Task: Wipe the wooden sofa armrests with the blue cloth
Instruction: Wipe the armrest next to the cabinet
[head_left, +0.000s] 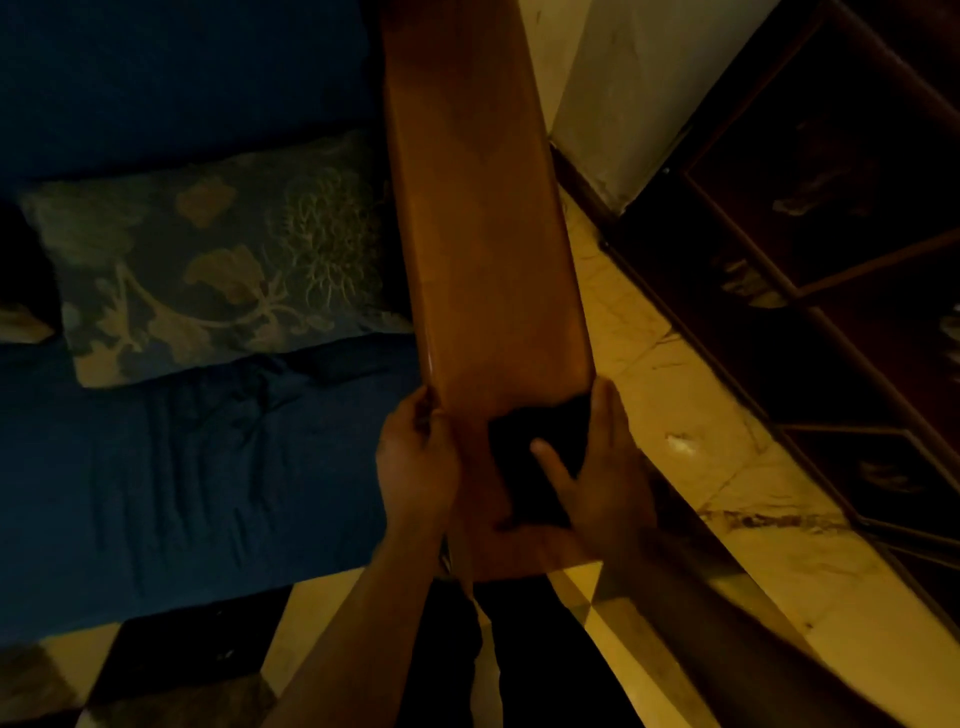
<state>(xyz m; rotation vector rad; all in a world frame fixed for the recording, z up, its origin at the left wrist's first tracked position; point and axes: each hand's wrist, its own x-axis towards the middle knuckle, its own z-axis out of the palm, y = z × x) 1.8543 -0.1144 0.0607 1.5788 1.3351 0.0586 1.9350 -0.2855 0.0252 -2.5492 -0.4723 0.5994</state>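
Armrest (488, 234) of polished wood runs as a long plank from the lower centre of the frame up to the top centre, so its long axis points straight away from the hands. The blue cloth (540, 457), very dark in this light, lies flat on the near end, toward the right edge. The right hand (597, 467) presses on it with fingers spread wide, thumb across the cloth. The left hand (415, 467) holds nothing and grips the left edge just beside it. Nearly all the wood lies beyond the cloth, so I judge the stroke must go upward in the frame, led by the right hand.
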